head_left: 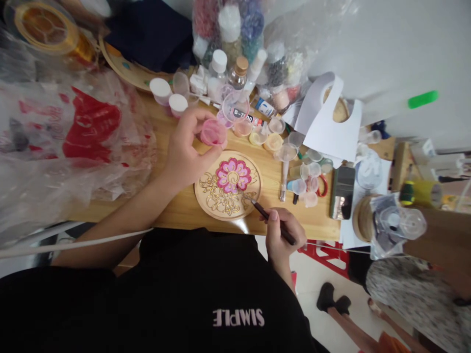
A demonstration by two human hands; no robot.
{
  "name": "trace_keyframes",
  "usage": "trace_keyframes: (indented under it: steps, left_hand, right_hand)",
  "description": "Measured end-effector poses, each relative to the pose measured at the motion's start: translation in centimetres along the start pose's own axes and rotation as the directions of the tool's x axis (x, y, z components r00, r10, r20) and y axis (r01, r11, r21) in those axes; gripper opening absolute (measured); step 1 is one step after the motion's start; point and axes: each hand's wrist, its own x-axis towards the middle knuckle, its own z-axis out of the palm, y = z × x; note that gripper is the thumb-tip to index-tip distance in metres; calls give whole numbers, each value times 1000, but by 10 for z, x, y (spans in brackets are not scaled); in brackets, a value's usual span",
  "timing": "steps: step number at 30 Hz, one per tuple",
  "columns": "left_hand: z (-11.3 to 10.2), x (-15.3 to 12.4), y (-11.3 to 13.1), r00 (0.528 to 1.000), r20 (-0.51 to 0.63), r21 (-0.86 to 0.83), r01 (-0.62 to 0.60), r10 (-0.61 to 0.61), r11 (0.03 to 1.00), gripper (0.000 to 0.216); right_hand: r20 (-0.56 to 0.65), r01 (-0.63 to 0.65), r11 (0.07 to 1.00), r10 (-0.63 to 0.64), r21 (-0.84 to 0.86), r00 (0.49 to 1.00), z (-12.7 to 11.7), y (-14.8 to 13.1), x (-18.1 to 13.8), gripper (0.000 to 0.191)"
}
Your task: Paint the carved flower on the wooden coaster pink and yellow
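Note:
A round wooden piece (228, 185) with a gold floral outline and a pink and purple flower lies on the wooden table (184, 211). My left hand (189, 147) is closed around a small pink cup (213, 132), held just above the piece's upper left edge. My right hand (281, 235) pinches a thin dark tool (270, 220) like a pen, and its tip rests on the piece near the flower's lower right.
Several small paint cups (294, 162), bottles (239, 73) and bagged beads (231, 29) crowd the table's back. Plastic bags (66, 142) cover the left side. A white paper cutout (327, 122), a phone (342, 191) and wooden discs (362, 215) lie right. Another person's feet (333, 299) show below.

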Motion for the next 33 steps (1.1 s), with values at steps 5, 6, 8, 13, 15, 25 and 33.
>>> trace_keyframes:
  steps: [5, 6, 8, 13, 15, 25, 33]
  left_hand:
    - [1, 0, 1, 1000, -14, -2, 12, -12, 1000, 45]
    - [1, 1, 2, 1000, -12, 11, 6, -6, 1000, 46]
    - [1, 1, 2, 1000, -4, 30, -3, 3, 1000, 45]
    - [2, 1, 2, 999, -36, 37, -3, 4, 999, 43]
    - [2, 1, 2, 999, -40, 43, -10, 11, 999, 43]
    - [3, 0, 6, 1000, -9, 16, 30, -30, 999, 41]
    - [2, 2, 5, 1000, -14, 69, -24, 25, 997, 41]
  right_hand:
    - [10, 56, 998, -56, 13, 998, 0, 0, 3, 17]
    - [11, 67, 998, -67, 13, 998, -1, 0, 4, 17]
    - [14, 81, 997, -81, 13, 997, -1, 0, 5, 17]
    - [24, 77, 997, -77, 0, 997, 0, 0, 5, 16]
    - [25, 63, 998, -63, -7, 998, -1, 0, 5, 17]
    - [31, 31, 999, -32, 31, 999, -4, 3, 7, 17]
    - [53, -55, 998, 53, 43, 997, -4, 4, 9, 19]
